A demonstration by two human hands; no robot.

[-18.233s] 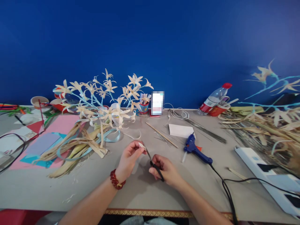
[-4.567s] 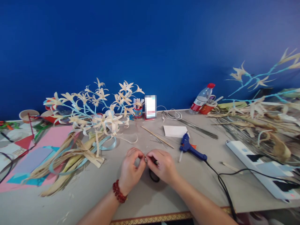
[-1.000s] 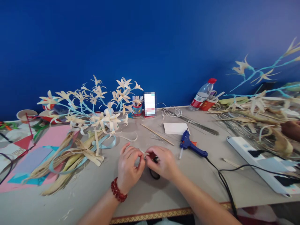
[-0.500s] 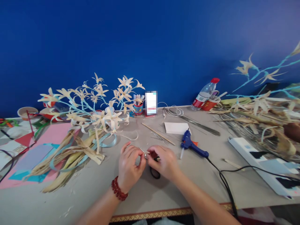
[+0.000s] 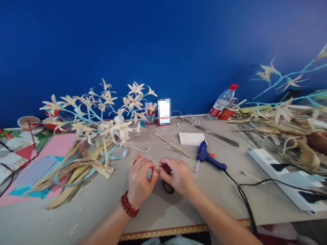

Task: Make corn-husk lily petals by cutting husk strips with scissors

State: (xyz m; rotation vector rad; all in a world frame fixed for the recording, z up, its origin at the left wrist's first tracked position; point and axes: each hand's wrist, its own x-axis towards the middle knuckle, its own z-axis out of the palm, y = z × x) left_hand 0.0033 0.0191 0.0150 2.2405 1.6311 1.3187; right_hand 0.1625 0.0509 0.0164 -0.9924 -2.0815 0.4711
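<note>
Left hand (image 5: 141,177): thumb and forefinger pinched together on a small pale piece (image 5: 157,167), low in the center of the frame, red beaded bracelet (image 5: 129,205) at the wrist.
Right hand (image 5: 178,175): curled around a pair of scissors (image 5: 168,192), a black handle loop showing beneath the palm; its fingertips meet the left hand's, or nearly so.
Pale piece: between the two sets of fingertips, mostly hidden; whether the blades touch it cannot be told.
Stage of the work: by the look of things, unfinished, with this piece loose from any stem and being worked by hand, while the flowers nearby appear complete.
Glue gun (image 5: 209,159): lying right of center on the tabletop (image 5: 143,221), out of the hands, its tip beside a white block (image 5: 192,139).
Wooden stick (image 5: 171,145): lying just above the hands, thin wires near it.
Flower branches (image 5: 122,128): pale blooms on light-blue stems, left of center, already assembled.
Husk strips (image 5: 85,164): loose at left, overlapping pink paper (image 5: 60,146), apparently material not yet used.
Upper right of center: a red-capped bottle (image 5: 220,103), leaning.
Right edge: a white power strip (image 5: 268,166), more husk, and what looks like another person's hand (image 5: 317,142).
</note>
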